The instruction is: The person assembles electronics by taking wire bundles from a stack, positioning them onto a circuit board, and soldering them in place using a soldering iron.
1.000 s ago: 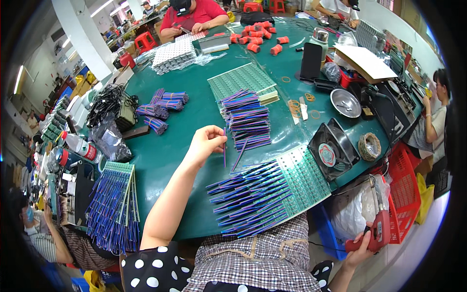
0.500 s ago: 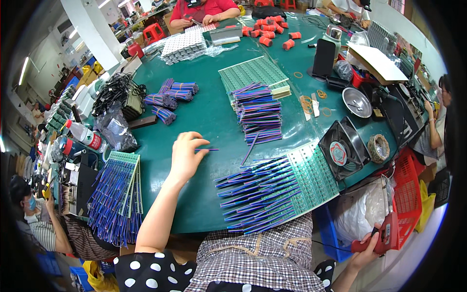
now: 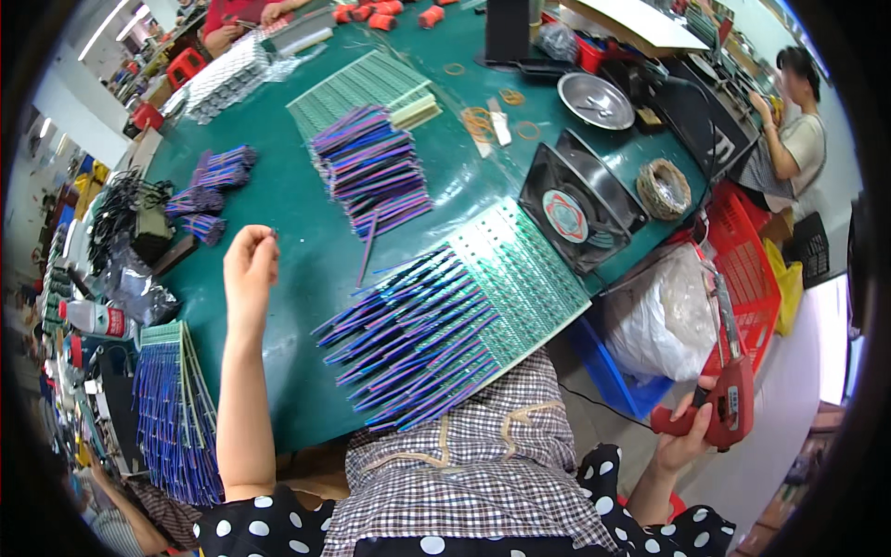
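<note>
My left hand is over the green table, left of the wire pile, its thumb and fingertips pinched together. A short wire, seen almost end-on, seems to be in the pinch; only a dark tip shows. Low at the right, off the table, my right hand grips a red gun-shaped tool with a dark trigger, which looks like a soldering gun. In front of me a green circuit board panel lies at the table's edge, rows of blue and purple wires covering its left part. A wire pile rests on more green boards.
A black fan stands beside the panel, near a wire roll and a metal bowl. Wired boards hang at the left edge. Wire bundles lie further back. A red crate is at the right. Other people work nearby.
The whole view has swung to the right, so table things sit further left. The wire at my left fingertips, seen lengthwise before, is now barely visible. The red tool is raised more upright.
</note>
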Motion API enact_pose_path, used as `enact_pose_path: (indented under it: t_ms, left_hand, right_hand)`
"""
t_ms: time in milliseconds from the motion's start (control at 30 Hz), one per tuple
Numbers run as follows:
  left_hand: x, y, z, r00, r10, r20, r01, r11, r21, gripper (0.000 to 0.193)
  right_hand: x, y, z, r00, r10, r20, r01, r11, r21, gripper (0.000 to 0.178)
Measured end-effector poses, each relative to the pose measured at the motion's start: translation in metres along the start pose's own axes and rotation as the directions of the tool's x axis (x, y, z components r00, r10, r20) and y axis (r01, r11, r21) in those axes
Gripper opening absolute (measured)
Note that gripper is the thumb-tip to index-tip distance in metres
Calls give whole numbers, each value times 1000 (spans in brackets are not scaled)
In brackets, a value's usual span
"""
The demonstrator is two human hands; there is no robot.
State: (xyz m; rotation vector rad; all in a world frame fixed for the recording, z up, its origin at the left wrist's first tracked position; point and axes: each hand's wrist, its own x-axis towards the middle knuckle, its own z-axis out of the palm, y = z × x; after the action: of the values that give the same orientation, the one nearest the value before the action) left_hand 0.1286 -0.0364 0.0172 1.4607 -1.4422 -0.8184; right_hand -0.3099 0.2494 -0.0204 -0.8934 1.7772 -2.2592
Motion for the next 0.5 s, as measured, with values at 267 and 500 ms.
enact_pose_path:
  t_ms: [267,500]
  left_hand:
    - [-41,75,90,809,-126,574,274,945,-179,12]
    - [-107,77,145,504,510,697,-825,523,214,27]
  right_hand:
    - [-40,-10,10,897,179,404,-225,972,69,55]
    - [-46,-11,15,645,522,557,-620,784,-17,60]
